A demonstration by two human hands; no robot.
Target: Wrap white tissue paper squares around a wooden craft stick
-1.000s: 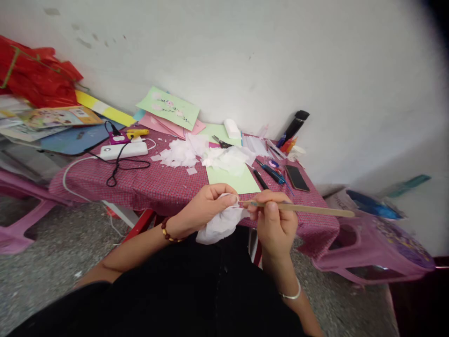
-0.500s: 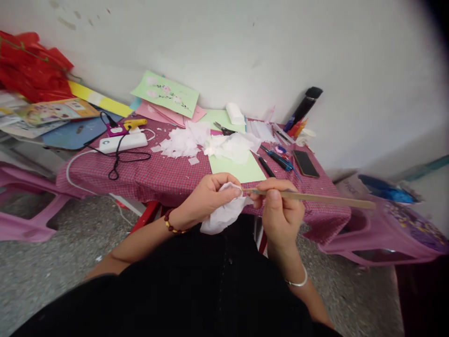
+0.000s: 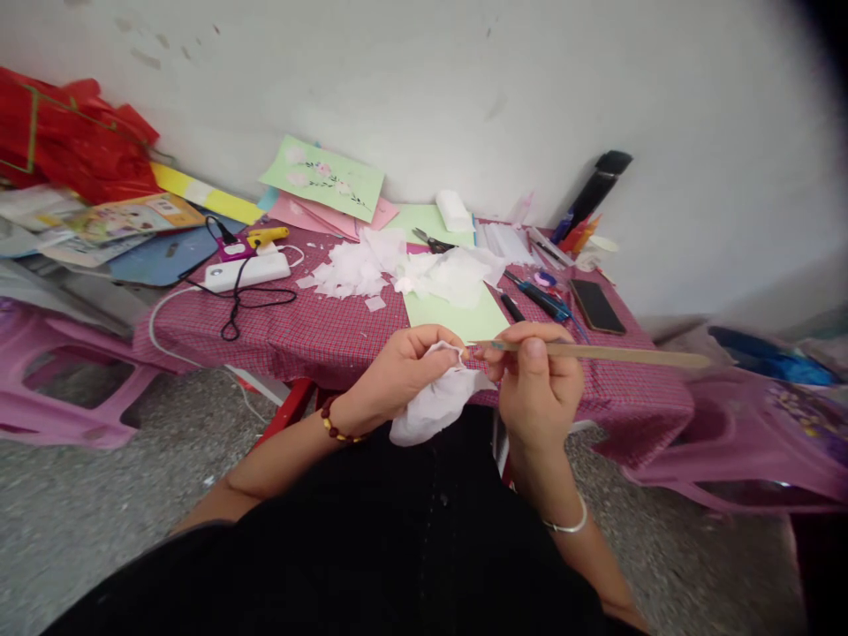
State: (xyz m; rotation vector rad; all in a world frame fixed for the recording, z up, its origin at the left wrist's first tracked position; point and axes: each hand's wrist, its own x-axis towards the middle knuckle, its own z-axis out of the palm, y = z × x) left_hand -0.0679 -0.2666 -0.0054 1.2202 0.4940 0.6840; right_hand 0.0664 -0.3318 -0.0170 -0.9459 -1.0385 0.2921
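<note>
White tissue (image 3: pixel 434 406) is bunched in the left hand (image 3: pixel 404 371), over the lap by the table (image 3: pixel 298 336); the right hand (image 3: pixel 536 389) pinches a wooden stick (image 3: pixel 596 354) against it. Wrapping seems underway, needing steady rolling.

Cluttered craft table against a white wall

Far left, a white power bank (image 3: pixel 241 272); centre, scissors (image 3: pixel 431 240) beside tissue scraps (image 3: pixel 354 268); right, a dark phone (image 3: pixel 597 306).
</note>
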